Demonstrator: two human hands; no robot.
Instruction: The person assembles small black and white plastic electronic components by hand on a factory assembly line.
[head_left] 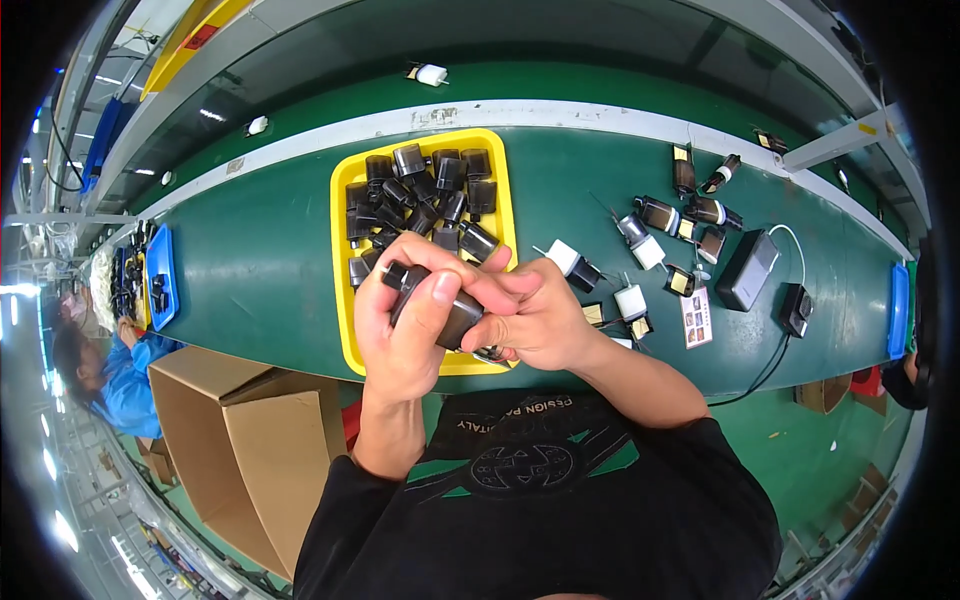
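Observation:
Over the near part of a yellow tray (338, 270), my two hands meet around a dark, smoky plastic housing (458, 322). My left hand (405, 330) wraps it, thumb on top. The fingers of my right hand (545, 315) are bent against its right end; a small metallic bit shows beneath them, too hidden to name. Several similar dark housings (420, 185) lie piled in the tray. To the right of my right hand, a white-and-black unit with thin wires (570, 262) rests on the green bench.
Several more wired units (640, 240) are scattered on the right, near a black box (748, 270) with a cable and a printed card (697, 318). A cardboard box (240, 440) stands lower left. Blue trays (162, 275) sit at both bench ends. Someone in blue (130, 385) is at far left.

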